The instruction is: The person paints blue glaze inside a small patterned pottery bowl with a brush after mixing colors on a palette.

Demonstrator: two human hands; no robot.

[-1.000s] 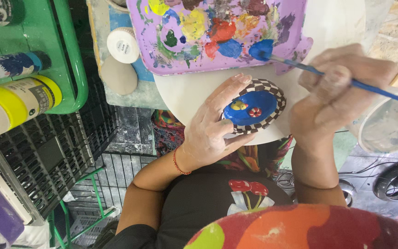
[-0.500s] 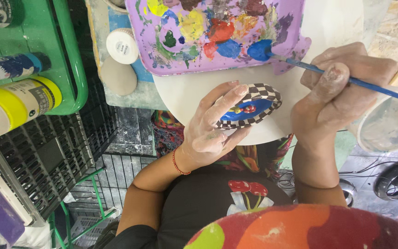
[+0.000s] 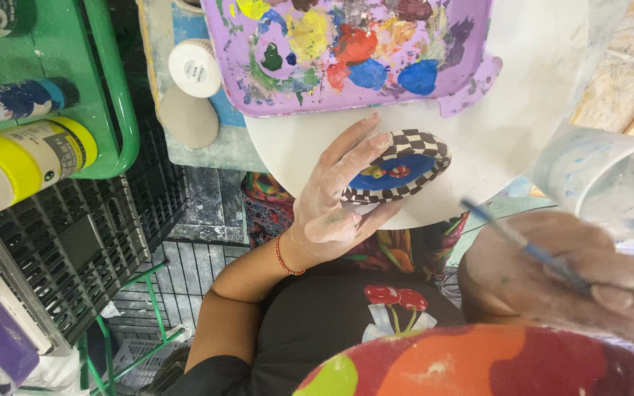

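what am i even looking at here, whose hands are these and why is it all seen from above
There is no machine here. A person wears a camera on the head, so you look straight down at their own two hands; the black shirt and the colourful rounded shape at the bottom edge are close to the lens.

The left hand, dusted with pale paint and with a red string at the wrist, grips a small oval dish that has a black and white checkered rim and a blue inside. The right hand, blurred at lower right, holds a thin blue paintbrush.

Under the dish is a round white table. On it lies a purple palette with blobs of red, blue, yellow and green paint. A clear plastic cup is at the right. At the left, paint bottles lie in a green tray.
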